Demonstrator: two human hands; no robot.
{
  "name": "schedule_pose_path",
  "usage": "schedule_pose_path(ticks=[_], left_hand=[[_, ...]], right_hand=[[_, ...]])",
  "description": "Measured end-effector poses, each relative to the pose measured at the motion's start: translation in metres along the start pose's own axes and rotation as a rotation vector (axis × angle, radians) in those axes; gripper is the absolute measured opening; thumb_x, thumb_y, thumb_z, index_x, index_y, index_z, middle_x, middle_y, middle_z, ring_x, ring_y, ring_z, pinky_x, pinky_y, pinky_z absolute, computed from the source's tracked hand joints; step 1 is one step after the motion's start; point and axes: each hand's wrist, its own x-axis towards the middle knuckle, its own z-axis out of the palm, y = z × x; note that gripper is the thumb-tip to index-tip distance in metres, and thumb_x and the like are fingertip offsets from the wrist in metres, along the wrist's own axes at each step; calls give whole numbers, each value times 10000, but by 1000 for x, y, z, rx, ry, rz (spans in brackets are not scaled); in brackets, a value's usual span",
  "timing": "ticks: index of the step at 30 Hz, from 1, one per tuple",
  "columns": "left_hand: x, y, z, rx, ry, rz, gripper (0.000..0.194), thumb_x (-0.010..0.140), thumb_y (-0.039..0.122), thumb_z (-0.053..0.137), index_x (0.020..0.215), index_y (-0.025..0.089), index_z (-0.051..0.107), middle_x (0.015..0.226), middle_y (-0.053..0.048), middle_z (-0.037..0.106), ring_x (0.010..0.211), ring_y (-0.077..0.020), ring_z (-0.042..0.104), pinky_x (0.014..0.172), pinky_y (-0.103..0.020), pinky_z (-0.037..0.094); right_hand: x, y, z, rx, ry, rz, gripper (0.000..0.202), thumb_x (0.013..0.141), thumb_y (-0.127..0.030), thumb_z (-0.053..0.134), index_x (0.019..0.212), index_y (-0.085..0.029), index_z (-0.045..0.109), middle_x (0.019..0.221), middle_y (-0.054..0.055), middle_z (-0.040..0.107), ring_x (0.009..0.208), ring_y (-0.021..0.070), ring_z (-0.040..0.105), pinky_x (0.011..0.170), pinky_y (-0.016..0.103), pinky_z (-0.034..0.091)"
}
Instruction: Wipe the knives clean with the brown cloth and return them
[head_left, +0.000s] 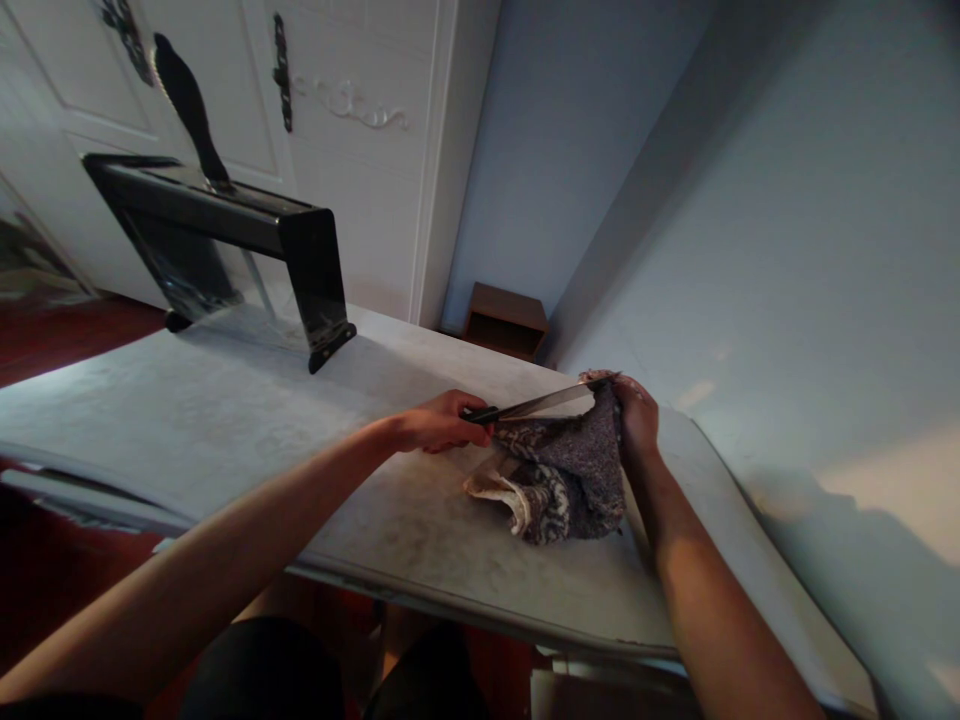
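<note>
The left hand [444,420] clenched the knife [544,402], tip toward three o'clock, the right hand [637,415] pinched patterned cloth [581,462] around it, and apparent wiping next called for steady pressure.

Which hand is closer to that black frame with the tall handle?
The left hand. It grips the knife by its handle, to the right of the black frame and apart from it. The right hand is farther right, holding the patterned cloth.
</note>
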Motion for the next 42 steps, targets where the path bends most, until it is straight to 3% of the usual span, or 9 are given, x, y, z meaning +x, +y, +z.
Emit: schedule_pose_path(ticks=[6, 13, 16, 18, 22, 30, 33, 37, 42], left_hand=[[3, -4, -2, -67, -13, 22, 228, 699, 275, 686, 858, 151, 582, 442, 91, 364, 323, -41, 262, 288, -165, 179], [5, -8, 3, -321, -42, 48, 228, 727, 257, 673, 882, 190, 520, 469, 110, 279, 330, -33, 206, 290, -149, 154], [5, -8, 5, -383, -49, 56, 209, 735, 234, 652, 881, 194, 508, 464, 114, 273, 322, -30, 192, 285, -142, 156], [5, -8, 5, -407, -53, 57, 196, 741, 226, 636, 883, 194, 506, 467, 111, 289, 318, -31, 196, 278, -140, 156], [5, -8, 6, -461, -91, 55, 180, 758, 220, 622, 888, 196, 499, 466, 110, 301, 312, -35, 206, 269, -137, 160], [3, -7, 1, -641, -237, 42, 182, 772, 242, 602, 761, 192, 426, 431, 104, 285, 287, -50, 172, 260, -153, 169], [1, -7, -1, -683, -302, -10, 245, 791, 284, 594, 687, 190, 394, 405, 95, 248, 274, -52, 134, 257, -168, 143], [0, -8, -3, -711, -377, -116, 349, 781, 342, 613, 610, 196, 345, 389, 84, 202, 261, -53, 109, 258, -184, 104], [0, -7, -3, -718, -426, -123, 413, 739, 370, 662, 581, 197, 322, 376, 76, 216, 255, -53, 116, 249, -184, 109]], right_hand=[[5, 3, -8, -44, -3, 127, 222, 609, -335, 592, 726, -185, 706, 754, -15, 682, 730, 160, 571, 684, 249, 454], [-12, -7, 13, 168, -83, 641, 171, 683, -325, 545, 706, -186, 643, 570, 2, 622, 482, 148, 542, 496, 267, 477], [-23, -12, 29, 357, -251, 776, 177, 711, -328, 503, 703, -192, 616, 568, 33, 619, 523, 191, 599, 521, 315, 524], [-30, -14, 38, 434, -335, 773, 160, 708, -320, 505, 698, -197, 606, 574, 45, 621, 580, 219, 634, 559, 344, 548], [-41, -15, 50, 478, -391, 797, 152, 718, -315, 529, 672, -190, 602, 578, 53, 630, 653, 238, 660, 631, 361, 572], [-54, -16, 54, 549, -572, 1035, 252, 752, -341, 479, 788, -165, 657, 648, 69, 672, 766, 250, 672, 691, 379, 574], [-60, -13, 56, 458, -582, 1000, 246, 726, -369, 513, 793, -184, 660, 629, 51, 665, 743, 250, 667, 667, 374, 568], [-66, -16, 61, 316, -562, 775, 201, 637, -368, 587, 765, -227, 652, 591, 24, 650, 720, 259, 659, 641, 369, 555], [-72, -26, 67, 246, -498, 553, 178, 604, -347, 602, 748, -255, 653, 583, 16, 650, 722, 270, 654, 632, 371, 545]])
